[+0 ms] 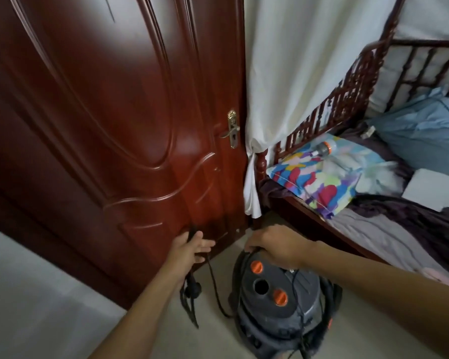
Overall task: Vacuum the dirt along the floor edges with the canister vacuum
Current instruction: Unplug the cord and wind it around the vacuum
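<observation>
grey plastic canister vacuum [278,301] by the door [114,125], bulky but rigid we judge, best lifted by its top rim where our right hand [275,246] curls; our left hand [192,247] grips limp cord [192,286].

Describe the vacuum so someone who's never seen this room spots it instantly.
Look at the floor between the red-brown wooden door and the bed. The canister vacuum stands there: a dark grey drum, the only thing with two orange knobs on its lid.
</observation>
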{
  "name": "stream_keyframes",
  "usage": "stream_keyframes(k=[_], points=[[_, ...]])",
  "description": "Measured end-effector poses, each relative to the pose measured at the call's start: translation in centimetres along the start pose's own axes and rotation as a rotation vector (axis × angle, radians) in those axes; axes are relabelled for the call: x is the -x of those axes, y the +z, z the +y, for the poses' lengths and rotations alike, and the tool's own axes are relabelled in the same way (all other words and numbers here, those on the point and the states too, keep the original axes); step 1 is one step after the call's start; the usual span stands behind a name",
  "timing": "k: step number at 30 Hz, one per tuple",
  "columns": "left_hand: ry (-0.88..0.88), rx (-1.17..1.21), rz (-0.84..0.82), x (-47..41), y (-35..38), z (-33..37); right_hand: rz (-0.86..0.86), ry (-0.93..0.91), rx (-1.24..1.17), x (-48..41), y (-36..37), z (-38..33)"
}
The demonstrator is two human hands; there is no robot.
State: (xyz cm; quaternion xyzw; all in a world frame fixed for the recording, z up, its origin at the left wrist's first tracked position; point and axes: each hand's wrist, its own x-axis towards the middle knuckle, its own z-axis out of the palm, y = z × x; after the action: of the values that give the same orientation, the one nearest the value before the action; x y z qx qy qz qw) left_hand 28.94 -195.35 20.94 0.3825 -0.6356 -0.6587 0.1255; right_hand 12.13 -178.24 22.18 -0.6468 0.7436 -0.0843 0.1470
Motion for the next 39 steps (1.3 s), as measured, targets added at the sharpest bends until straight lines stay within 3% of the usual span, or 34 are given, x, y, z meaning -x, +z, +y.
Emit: stream_keyframes(k=[3, 6, 9, 14, 18, 20, 22, 23, 25, 27, 29, 32, 34, 36, 39], points=[[-0.104, -0.012, -0.219, -1.3, 0.8, -0.6, 0.107, 0.14, -0.13, -1.5, -1.0, -1.0], [-0.193, 0.038, -0.429, -1.9, 1.7, -0.8, 0.063, 0.455, -0.034, -2.0, -1.3, 0.0], [-0.218, 0.071, -0.531, -2.6, 2.6, -0.2, 0.039, 0.646, -0.009, -1.2, -0.3, 1.8], [-0.202, 0.11, -0.52, -4.2, 3.4, 2.0, 0.163, 0.793, -0.065, 1.4, 2.2, 6.4], [-0.128, 0.216, -0.434, -6.2, -0.1, 4.8, 0.214, 1.138, -0.082, 8.8, 5.7, 12.9], [-0.079, 0.242, -0.383, -7.1, -2.3, 5.8, 0.265, 1.369, -0.223, 13.7, 7.9, 15.6], [-0.004, 0.125, -0.363, -7.4, -3.5, 6.3, 0.451, 1.521, -0.491, 16.7, 8.8, 17.2], [0.042, 0.01, -0.36, -7.4, -3.5, 6.3, 0.587, 1.528, -0.611, 17.0, 8.4, 17.6], [0.111, -0.215, -0.344, -7.4, -2.6, 5.8, 0.827, 1.459, -0.63, 16.0, 6.3, 18.3], [0.158, -0.375, -0.288, -7.6, -1.7, 5.5, 0.877, 1.291, -0.564, 13.4, 2.9, 17.6], [0.204, -0.473, -0.228, -8.1, -0.9, 5.4, 0.726, 1.076, -0.484, 10.3, -0.6, 15.8], [0.187, -0.427, -0.172, -8.7, 0.2, 5.4, 0.314, 0.783, -0.29, 6.4, -4.2, 12.2], [0.154, -0.362, -0.149, -8.6, 1.3, 5.3, 0.129, 0.632, -0.341, 4.5, -5.1, 10.0], [0.108, -0.28, -0.142, -8.2, 2.5, 4.9, 0.074, 0.525, -0.532, 3.5, -5.4, 8.4], [0.043, -0.111, -0.186, -6.8, 5.3, 4.3, 0.129, 0.413, -0.615, 3.2, -5.3, 7.6]])
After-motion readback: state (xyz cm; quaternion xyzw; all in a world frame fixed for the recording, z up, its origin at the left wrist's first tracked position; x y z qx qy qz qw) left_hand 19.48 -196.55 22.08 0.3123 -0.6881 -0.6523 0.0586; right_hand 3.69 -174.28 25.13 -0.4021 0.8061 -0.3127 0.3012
